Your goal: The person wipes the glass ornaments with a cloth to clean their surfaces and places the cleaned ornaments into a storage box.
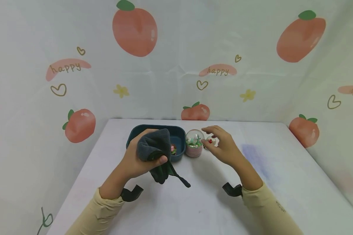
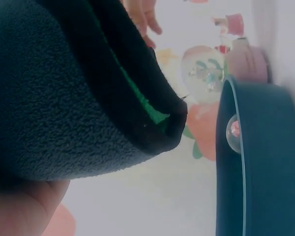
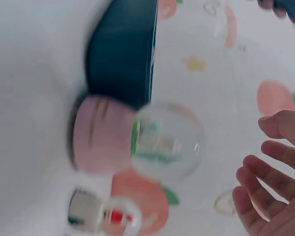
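Observation:
My left hand [image 1: 130,163] grips a bunched dark grey cloth [image 1: 157,143] with black edging, a green inner side and a dangling strap, held above a dark blue bin [image 1: 180,135]. In the left wrist view the folded fleecy cloth [image 2: 73,103] fills much of the picture. My right hand [image 1: 225,148] hovers with loosely bent fingers beside a snow globe [image 1: 194,145] on a pink base, holding nothing. In the right wrist view, its fingers [image 3: 265,191] are apart from the globe [image 3: 108,135].
A smaller globe [image 1: 210,142] with a red detail stands right of the pink-based one. Inside the bin lies a small clear globe [image 2: 234,132] with a pink figure. The white table [image 1: 200,202] meets a printed fabric backdrop [image 1: 170,85].

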Available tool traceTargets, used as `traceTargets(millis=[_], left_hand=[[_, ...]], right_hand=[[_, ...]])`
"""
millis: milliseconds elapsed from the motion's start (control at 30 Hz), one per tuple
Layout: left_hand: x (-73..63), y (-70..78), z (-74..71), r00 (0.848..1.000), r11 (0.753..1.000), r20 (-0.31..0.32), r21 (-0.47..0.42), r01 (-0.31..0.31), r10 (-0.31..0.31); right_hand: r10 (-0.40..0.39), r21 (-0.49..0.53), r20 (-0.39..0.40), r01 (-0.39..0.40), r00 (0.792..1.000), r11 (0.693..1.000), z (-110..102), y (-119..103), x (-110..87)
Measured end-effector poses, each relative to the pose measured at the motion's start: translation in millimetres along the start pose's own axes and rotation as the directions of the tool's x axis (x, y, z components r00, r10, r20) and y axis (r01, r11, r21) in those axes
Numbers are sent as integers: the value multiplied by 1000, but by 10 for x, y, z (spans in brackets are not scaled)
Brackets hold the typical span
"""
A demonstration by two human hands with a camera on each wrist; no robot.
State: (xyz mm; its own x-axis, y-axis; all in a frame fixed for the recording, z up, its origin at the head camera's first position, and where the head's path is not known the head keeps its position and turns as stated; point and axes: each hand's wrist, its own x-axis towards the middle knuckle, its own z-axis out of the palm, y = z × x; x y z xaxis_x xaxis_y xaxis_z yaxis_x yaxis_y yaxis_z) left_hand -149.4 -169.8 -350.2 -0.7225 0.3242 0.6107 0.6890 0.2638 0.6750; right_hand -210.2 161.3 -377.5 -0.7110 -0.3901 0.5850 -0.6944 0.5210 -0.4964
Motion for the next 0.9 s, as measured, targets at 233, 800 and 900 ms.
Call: traceTargets(millis=[233,800,900], left_hand=[[-9,-16,23,1000,1000,7,3,19,-19],[2,-45,55,1000,1000,17,-1,11,-11],[7,-53,60,1000,1000,21,3,18,-18]], right_hand=[[150,16,-30,-149,988,989,-236,362,-126],[507,40,140,-516,851,856,-357,963,-450],[523,45,175,-537,834,842,-338,1029,-485]])
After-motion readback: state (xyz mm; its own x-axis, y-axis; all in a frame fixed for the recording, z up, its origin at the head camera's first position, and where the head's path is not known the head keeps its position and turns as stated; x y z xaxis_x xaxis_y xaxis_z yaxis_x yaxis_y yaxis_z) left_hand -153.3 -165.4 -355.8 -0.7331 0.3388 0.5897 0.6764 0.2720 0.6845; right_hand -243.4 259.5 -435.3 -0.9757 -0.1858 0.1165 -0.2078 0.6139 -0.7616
